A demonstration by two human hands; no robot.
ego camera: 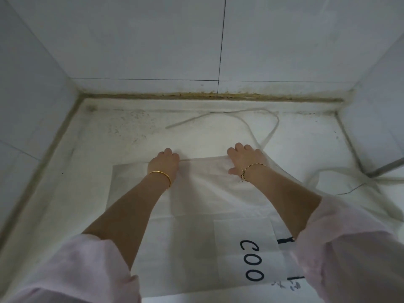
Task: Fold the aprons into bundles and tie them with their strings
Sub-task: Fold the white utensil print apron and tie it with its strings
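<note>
Folding now, your left hand [164,164] and right hand [246,160] grip the apron [196,193] by its far edge, fingers [168,150] curled; next, pull it near evenly.

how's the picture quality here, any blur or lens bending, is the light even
Head view: dim, even light, no glare; wide-angle lens splays the walls outward; white apron barely stands out from the pale counter; near pink sleeves look soft.
</note>
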